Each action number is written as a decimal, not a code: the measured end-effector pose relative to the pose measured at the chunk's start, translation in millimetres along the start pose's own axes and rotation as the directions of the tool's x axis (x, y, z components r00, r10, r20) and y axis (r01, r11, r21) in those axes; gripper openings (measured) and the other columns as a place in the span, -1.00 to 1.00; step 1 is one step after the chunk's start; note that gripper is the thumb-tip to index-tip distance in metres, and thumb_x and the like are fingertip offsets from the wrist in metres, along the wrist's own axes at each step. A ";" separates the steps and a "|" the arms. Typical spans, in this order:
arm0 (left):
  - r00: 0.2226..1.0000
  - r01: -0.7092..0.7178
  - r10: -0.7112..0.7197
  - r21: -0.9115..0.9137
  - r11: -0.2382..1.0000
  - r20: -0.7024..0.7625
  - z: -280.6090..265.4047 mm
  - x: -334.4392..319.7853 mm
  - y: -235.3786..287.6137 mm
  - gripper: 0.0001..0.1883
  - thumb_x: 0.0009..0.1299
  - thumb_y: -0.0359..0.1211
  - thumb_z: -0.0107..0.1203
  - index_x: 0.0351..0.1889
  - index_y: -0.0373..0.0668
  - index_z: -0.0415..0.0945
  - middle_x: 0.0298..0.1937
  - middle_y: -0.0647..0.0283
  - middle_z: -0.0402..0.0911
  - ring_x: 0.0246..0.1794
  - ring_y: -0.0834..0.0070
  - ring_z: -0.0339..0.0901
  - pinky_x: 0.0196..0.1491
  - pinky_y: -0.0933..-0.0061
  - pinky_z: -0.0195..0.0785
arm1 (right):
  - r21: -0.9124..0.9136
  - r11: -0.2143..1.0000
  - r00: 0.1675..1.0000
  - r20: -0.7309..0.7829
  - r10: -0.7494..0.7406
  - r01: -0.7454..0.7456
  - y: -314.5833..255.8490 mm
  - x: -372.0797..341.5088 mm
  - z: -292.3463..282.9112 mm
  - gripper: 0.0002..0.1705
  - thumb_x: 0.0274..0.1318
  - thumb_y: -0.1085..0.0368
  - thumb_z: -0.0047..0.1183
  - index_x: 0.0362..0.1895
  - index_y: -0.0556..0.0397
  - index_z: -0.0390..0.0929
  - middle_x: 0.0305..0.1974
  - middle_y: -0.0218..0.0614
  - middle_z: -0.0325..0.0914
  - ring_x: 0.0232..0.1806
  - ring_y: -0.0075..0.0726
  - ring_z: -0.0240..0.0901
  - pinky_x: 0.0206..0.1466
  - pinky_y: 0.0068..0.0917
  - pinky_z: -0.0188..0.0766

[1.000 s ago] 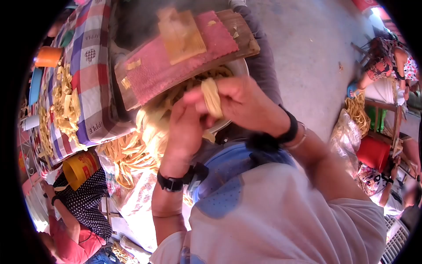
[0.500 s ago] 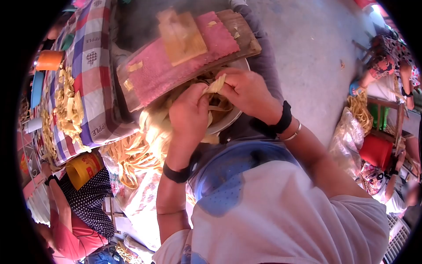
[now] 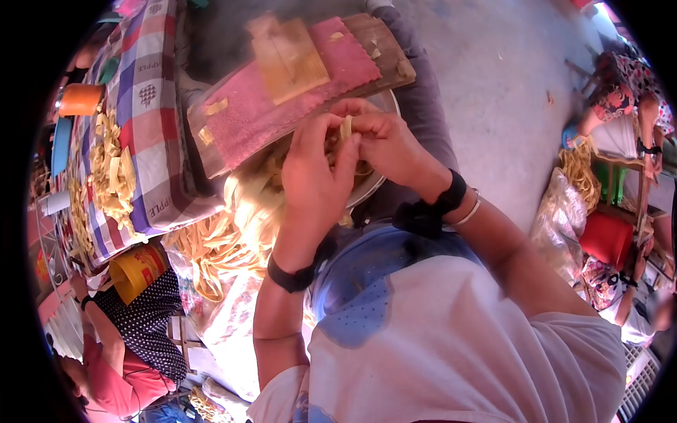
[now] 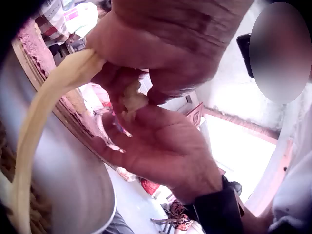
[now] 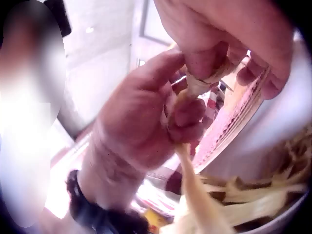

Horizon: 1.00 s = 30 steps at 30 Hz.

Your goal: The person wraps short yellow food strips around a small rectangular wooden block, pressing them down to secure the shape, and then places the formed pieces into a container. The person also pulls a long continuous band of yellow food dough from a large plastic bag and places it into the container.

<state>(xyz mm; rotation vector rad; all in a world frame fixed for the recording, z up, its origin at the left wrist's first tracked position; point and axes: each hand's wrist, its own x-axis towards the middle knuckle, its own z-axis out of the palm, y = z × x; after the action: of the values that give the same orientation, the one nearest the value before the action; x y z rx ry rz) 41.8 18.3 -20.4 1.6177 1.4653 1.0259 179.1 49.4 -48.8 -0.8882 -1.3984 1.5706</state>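
Both hands meet over a pale basin (image 4: 105, 200), working one pale yellow strip that resembles tofu skin (image 3: 346, 127). My left hand (image 3: 314, 169) holds the strip in curled fingers, and a long tail (image 4: 44, 112) of it hangs down toward the basin. My right hand (image 3: 395, 144) pinches a short twisted part (image 5: 200, 85) between thumb and fingers, right beside the left fingertips. More pale strips (image 5: 253, 200) lie in the basin. Fingers hide part of the twisted section.
A wooden board (image 3: 391, 46) with a pink cloth (image 3: 240, 134) and wood block (image 3: 293, 63) lies across the basin's far side. Loose strips (image 3: 204, 254) pile at the left, below a checked cloth (image 3: 151, 141) bearing more. Other people sit at both sides.
A second ago the strip was looped over the right hand's fingers; then it stretched twisted between both hands. Now the hands are closer, with only a short end showing between them.
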 end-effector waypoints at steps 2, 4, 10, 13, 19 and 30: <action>0.999 -0.028 0.031 0.161 0.987 -0.021 3.7 9.1 -6.8 -0.84 0.31 -0.38 0.04 -0.23 -0.27 0.43 -0.36 0.15 0.52 -0.40 0.26 0.50 -0.30 0.37 0.37 | -0.145 0.984 0.991 -0.065 -0.118 0.108 1.5 0.9 -0.4 -0.85 0.00 0.52 0.05 -0.28 0.17 0.57 -0.02 -0.36 0.36 -0.09 -0.50 0.38 -0.07 -0.60 0.35; 0.984 -0.087 0.090 0.027 0.996 -0.151 8.0 10.1 -24.7 -0.82 0.35 -0.31 0.02 -0.29 -0.26 0.42 -0.48 0.29 0.47 -0.55 0.44 0.41 -0.48 0.45 0.27 | -0.286 0.937 0.964 -0.113 -0.242 0.202 0.9 2.2 -1.4 -0.88 -0.04 0.53 0.06 -0.34 0.18 0.57 -0.04 -0.35 0.35 -0.12 -0.48 0.39 -0.08 -0.61 0.36; 0.834 0.545 -0.503 -0.494 0.678 0.229 1.4 -37.6 -13.3 -0.77 0.47 -0.23 -0.12 -0.27 -0.14 0.48 -0.58 0.48 0.34 -0.63 0.78 0.17 -0.59 0.72 -0.04 | -0.444 0.861 0.912 -0.194 -0.361 0.247 5.1 8.0 -13.2 -0.80 -0.04 0.51 0.10 -0.25 0.08 0.59 0.04 -0.38 0.34 -0.10 -0.55 0.36 -0.03 -0.60 0.29; 0.962 0.272 -0.267 -0.187 0.944 0.049 -22.9 -38.9 -28.8 -0.81 0.44 -0.31 -0.08 -0.27 -0.23 0.48 -0.60 0.37 0.40 -0.65 0.57 0.32 -0.59 0.58 0.11 | -0.212 0.968 0.989 -0.028 -0.143 0.134 -0.3 6.8 -19.5 -0.69 -0.05 0.47 0.12 -0.13 0.05 0.55 0.09 -0.36 0.35 -0.09 -0.50 0.37 -0.02 -0.56 0.31; 0.965 -0.237 0.257 0.597 0.767 0.053 -28.6 -20.6 -10.8 -0.89 0.28 -0.50 0.03 -0.24 -0.25 0.49 -0.42 0.07 0.50 -0.43 0.12 0.49 -0.41 0.32 0.34 | -0.681 0.527 0.859 0.439 -0.263 0.509 -39.7 25.0 -20.4 -0.62 -0.12 0.27 0.14 -0.14 0.08 0.48 -0.26 -0.10 0.52 -0.17 -0.03 0.47 -0.16 -0.23 0.40; 0.967 -0.247 0.253 0.285 0.926 0.019 -39.2 -16.2 -8.6 -0.93 0.18 -0.54 0.02 -0.39 -0.18 0.45 -0.49 0.12 0.47 -0.49 0.12 0.46 -0.47 0.26 0.31 | -0.770 0.507 0.890 0.456 0.012 0.388 -61.5 23.9 -30.6 -0.82 0.00 0.23 0.02 -0.46 0.08 0.44 -0.47 -0.09 0.49 -0.36 0.10 0.45 -0.32 -0.13 0.35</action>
<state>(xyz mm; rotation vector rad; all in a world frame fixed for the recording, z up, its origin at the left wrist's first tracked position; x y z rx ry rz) 2.0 2.9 -12.7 2.0501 1.4999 1.0020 205.0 85.6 8.7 -0.8934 -2.6017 0.8240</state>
